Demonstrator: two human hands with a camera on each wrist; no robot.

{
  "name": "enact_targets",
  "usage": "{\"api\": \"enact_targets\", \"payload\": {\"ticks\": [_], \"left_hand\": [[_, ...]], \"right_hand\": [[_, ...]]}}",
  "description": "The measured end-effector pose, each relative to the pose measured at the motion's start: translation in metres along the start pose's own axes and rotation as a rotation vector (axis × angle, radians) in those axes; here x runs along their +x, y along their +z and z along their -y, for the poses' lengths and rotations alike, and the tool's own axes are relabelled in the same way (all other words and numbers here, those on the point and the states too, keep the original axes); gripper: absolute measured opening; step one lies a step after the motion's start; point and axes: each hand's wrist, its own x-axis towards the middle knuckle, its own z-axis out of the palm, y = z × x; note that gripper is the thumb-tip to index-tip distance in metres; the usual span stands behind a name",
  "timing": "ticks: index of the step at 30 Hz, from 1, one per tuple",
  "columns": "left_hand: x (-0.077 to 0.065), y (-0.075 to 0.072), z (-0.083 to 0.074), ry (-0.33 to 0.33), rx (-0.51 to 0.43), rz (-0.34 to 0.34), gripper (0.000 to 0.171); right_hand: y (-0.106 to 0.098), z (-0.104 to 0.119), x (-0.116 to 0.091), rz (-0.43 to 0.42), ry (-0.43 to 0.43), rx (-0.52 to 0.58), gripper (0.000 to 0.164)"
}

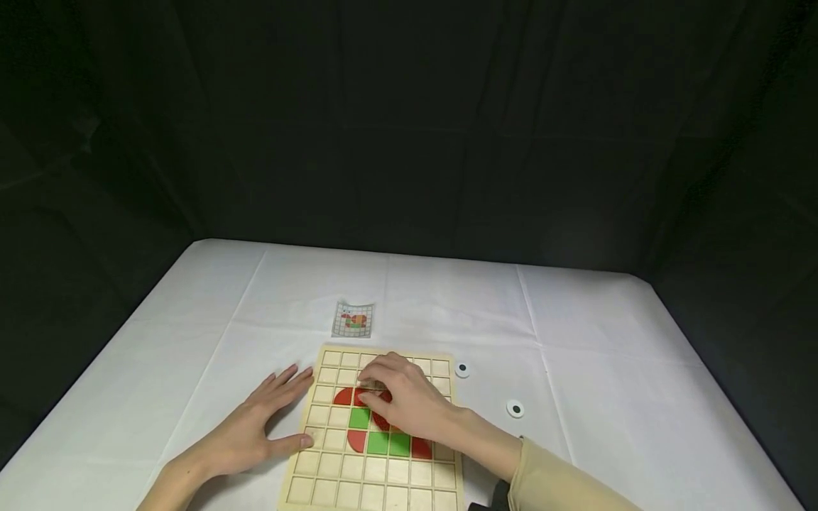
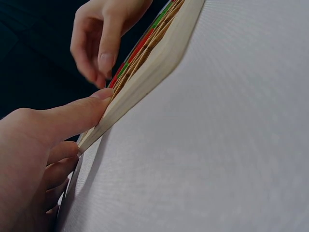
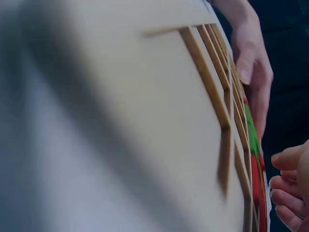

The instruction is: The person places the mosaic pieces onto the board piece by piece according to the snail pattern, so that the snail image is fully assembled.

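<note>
A wooden grid board lies on the table, with red and green flat tiles in its cells. A rounded red tile, a green square tile and another green square tile are among them. My left hand lies at the board's left edge, its fingers spread on the cloth and its thumb on the rim. Over the middle of the board, my right hand has loosely bent fingers; no tile shows between them. It covers part of the pattern.
Behind the board lies a small picture card with a coloured grid pattern. Two white discs with black centres, one near disc and one far disc, lie right of the board. White cloth covers the table; dark curtains surround it.
</note>
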Motion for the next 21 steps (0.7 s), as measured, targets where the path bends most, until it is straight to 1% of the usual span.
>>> {"api": "enact_targets", "payload": {"ticks": [4,7,10,13,17,21], "left_hand": [[0.000,-0.001,-0.001,0.001,0.001,0.004,0.087],[0.000,-0.001,-0.001,-0.003,-0.001,0.006,0.087],[-0.001,-0.002,-0.002,-0.008,-0.002,0.006,0.088],[-0.001,-0.002,-0.002,-0.008,-0.006,0.001,0.088],[0.000,-0.001,-0.001,-0.021,-0.010,0.000,0.089],[0.000,-0.001,0.001,-0.036,-0.009,0.005,0.091]], "right_hand": [[-0.011,-0.014,-0.015,-0.095,0.028,-0.018,0.013],[-0.022,-0.024,-0.028,-0.162,0.088,-0.025,0.016],[-0.034,-0.033,-0.042,-0.223,0.154,-0.020,0.022],[-0.044,-0.043,-0.054,-0.278,0.213,-0.060,0.026],[-0.053,-0.057,-0.067,-0.320,0.288,-0.131,0.025],[-0.054,-0.065,-0.078,-0.317,0.351,-0.139,0.026]]}}
